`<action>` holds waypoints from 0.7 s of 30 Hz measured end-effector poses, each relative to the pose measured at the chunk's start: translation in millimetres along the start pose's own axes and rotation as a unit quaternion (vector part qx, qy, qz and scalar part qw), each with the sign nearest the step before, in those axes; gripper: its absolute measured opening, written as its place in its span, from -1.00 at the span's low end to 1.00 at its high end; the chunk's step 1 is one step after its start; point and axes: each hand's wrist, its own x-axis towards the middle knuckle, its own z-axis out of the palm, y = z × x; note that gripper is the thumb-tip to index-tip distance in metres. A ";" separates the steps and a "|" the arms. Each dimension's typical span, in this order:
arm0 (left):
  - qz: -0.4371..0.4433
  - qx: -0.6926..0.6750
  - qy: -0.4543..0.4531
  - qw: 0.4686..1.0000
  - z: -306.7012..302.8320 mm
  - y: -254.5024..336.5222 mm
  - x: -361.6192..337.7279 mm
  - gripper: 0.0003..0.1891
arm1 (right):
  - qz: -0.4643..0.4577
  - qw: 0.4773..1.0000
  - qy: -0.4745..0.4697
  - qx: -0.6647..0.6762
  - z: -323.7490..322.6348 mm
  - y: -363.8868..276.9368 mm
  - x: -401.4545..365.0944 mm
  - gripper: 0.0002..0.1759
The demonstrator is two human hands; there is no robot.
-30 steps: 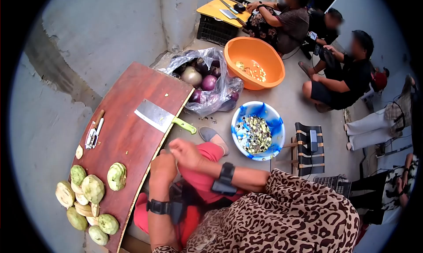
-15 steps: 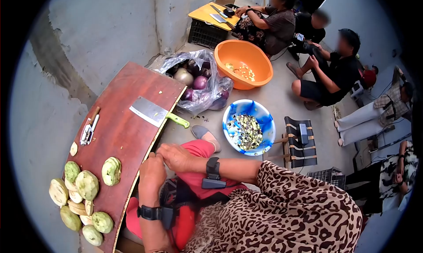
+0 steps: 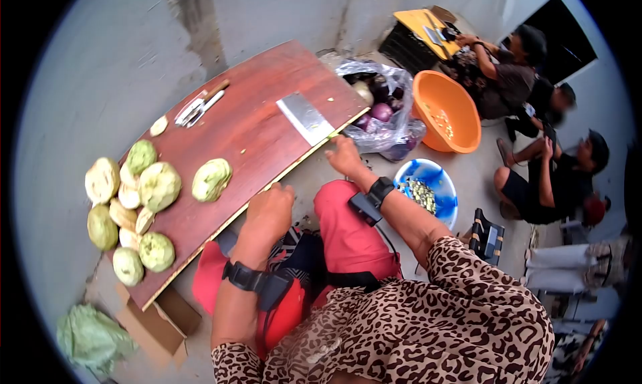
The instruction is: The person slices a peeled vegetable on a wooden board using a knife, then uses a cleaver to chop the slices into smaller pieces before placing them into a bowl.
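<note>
My right hand (image 3: 345, 158) is closed around the green handle of a cleaver, and only a bit of the handle shows. The cleaver's wide blade (image 3: 305, 118) lies flat on the red-brown board (image 3: 261, 90) near its front edge. My left hand (image 3: 269, 211) is beside the board's front edge, its fingers curled with nothing visible in them. A single peeled pale green vegetable (image 3: 211, 180) sits on the board to the left of the cleaver. Several more peeled ones (image 3: 160, 187) are piled at the board's left end. A peeler and a brown-handled knife (image 3: 215, 90) lie near the back edge.
A plastic bag of purple eggplants (image 3: 381, 111) stands past the board's right end. Beyond are an orange basin (image 3: 447, 110) and a blue-white basin (image 3: 428, 193) with cut pieces. Several people are at the right. A cardboard box (image 3: 157, 324) and green bag (image 3: 93, 337) lie below left.
My hands have moved apart; the right one has reached the cleaver's handle, while the left stays by the board edge. The view has turned, showing the box and green bag.
</note>
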 end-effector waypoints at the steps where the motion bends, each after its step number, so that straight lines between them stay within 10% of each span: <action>1: -0.003 0.000 0.008 1.000 -1.0 -1.8 -3.0 -0.84 | 0.063 0.997 -0.035 -0.040 -10.7 -11.9 -1.0 -0.41; 9: -0.017 -0.038 -0.014 0.999 -8.6 -11.9 -19.2 -0.83 | 0.102 0.988 -0.091 -0.068 12.5 13.7 41.1 -0.29; 11: -0.020 -0.045 -0.020 0.999 -7.3 -18.0 -24.7 -0.83 | -0.054 0.997 -0.021 -0.046 26.3 39.5 47.5 -0.43; 14: -0.039 -0.043 -0.011 0.998 -5.9 -26.4 -34.9 -0.82 | 0.163 0.923 -0.261 0.232 -10.8 -10.8 32.8 -0.71; 18: -0.069 -0.037 0.012 0.997 -11.5 -42.6 -45.9 -0.79 | 0.154 0.821 -0.346 0.426 -29.8 -38.9 19.2 -0.85; 21: -0.120 -0.025 0.033 0.992 -12.6 -70.1 -50.6 -0.76 | 0.070 0.867 -0.329 0.368 -42.4 -57.9 2.8 -0.85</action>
